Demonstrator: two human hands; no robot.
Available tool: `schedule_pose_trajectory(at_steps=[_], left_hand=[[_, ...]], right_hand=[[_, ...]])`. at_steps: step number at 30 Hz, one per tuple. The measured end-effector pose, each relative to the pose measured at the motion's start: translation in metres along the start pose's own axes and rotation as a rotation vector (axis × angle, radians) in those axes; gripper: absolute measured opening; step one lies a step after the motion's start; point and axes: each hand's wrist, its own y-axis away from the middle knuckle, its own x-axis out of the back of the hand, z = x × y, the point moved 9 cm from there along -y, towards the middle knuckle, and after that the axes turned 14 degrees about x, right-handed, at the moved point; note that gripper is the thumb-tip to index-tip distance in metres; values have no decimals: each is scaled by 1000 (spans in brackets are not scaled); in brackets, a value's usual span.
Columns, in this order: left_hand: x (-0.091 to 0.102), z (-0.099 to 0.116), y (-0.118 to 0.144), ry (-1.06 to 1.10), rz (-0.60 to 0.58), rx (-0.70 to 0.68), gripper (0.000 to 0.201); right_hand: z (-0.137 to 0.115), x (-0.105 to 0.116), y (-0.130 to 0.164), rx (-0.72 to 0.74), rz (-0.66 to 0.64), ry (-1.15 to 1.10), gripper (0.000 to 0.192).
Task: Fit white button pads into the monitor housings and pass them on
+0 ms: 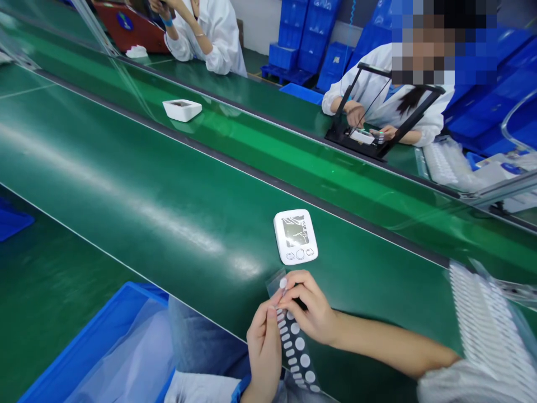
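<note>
Left hand [263, 342] curled around a clear sticker strip [296, 350] of white round dots, right hand [309, 307] pinching its top edge, glossy white rounded device [295, 237] just beyond on the smooth green table [168, 190]

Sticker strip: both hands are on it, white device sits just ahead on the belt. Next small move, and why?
Probably peel one round sticker free. The right hand pinches at the top of the sticker strip, the left hand steadies it from the side, and no sticker looks lifted yet. The white device lies face up on the green belt, untouched.
</note>
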Motion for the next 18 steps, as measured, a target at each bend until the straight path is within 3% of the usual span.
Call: schedule_pose_trajectory(at_steps=[5, 7, 11, 14, 18], left_hand=[[-8, 5, -6, 78, -52, 95, 36], [-10, 7, -9, 129, -69, 144, 36], [-10, 14, -16, 184, -79, 179, 35], [-10, 18, -21, 182, -90, 186, 34], [-9, 18, -23, 163, -86, 196, 34]], right_hand=[[-10, 16, -3, 12, -173, 122, 13], [9, 39, -7, -97, -153, 199, 9], [71, 83, -7, -397, -105, 291, 12], [103, 86, -3, -539, -142, 172, 17], [109, 78, 0, -589, -103, 40, 18]])
